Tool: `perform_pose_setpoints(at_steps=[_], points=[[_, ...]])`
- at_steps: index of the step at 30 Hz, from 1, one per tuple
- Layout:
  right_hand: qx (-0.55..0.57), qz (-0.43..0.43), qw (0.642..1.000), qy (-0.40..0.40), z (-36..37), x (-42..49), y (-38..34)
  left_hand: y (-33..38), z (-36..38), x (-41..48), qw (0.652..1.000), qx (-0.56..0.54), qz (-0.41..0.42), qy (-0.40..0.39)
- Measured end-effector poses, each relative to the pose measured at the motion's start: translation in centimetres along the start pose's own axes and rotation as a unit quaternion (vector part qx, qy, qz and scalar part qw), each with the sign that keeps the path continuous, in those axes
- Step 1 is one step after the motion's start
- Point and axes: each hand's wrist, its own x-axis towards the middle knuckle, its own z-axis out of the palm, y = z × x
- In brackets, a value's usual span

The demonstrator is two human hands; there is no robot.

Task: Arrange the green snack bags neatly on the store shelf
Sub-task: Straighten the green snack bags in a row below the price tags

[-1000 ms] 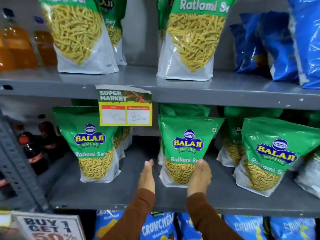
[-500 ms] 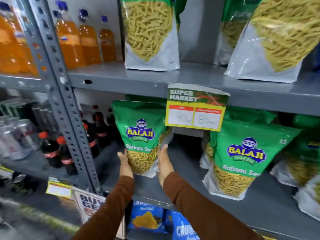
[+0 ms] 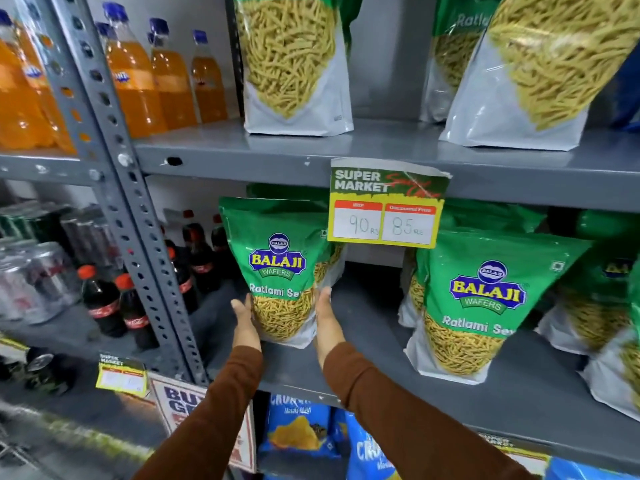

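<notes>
A green Balaji Ratlami Sev bag (image 3: 277, 265) stands upright at the left end of the grey middle shelf (image 3: 363, 344). My left hand (image 3: 244, 323) presses flat against its lower left side and my right hand (image 3: 325, 318) against its lower right side, so the bag sits clasped between both palms. Behind it another green bag (image 3: 332, 261) is partly hidden. To the right stands a second front bag (image 3: 485, 299), with more green bags (image 3: 595, 285) behind and beside it. Larger bags of the same snack (image 3: 294, 64) stand on the shelf above.
A price tag (image 3: 388, 206) hangs from the upper shelf edge just right of the clasped bag. A perforated grey upright (image 3: 138, 237) borders the shelf on the left, with cola bottles (image 3: 104, 299) and orange drink bottles (image 3: 138, 81) beyond. Blue snack bags (image 3: 298, 427) fill the shelf below.
My hands left the middle green bag and moved left to the leftmost bag, now clasping its lower sides. The view swung left, bringing the drink bottles into sight.
</notes>
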Motion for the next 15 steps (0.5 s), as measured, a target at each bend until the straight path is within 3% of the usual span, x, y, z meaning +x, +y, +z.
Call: perform_pose_setpoints(at_steps=[2,4,6,8,10,15], points=[[-0.046,0.012,0.999,0.016,-1.3,-1.2,-0.4,0.1,0.4,-0.4,0.991,0.027,0.018,0.132],[-0.12,-0.004,0.992,0.039,-3.6,-3.0,-1.0,-0.1,1.3,-2.0,0.957,0.122,0.084,0.251],[-0.135,-0.051,0.986,0.079,-6.5,-5.2,-1.4,-1.7,3.3,-4.7,0.929,0.164,0.193,0.27],[-0.119,-0.106,0.976,0.152,-10.0,-7.5,-1.7,-4.6,6.3,-8.1,0.932,0.149,0.274,0.182],[-0.123,-0.158,0.952,0.232,-14.2,-9.9,-1.8,-7.7,9.4,-12.1,0.94,0.133,0.314,0.029],[-0.111,-0.278,0.819,0.49,-24.7,-16.0,-4.6,-13.6,16.9,-20.2,0.912,0.114,0.321,-0.229]])
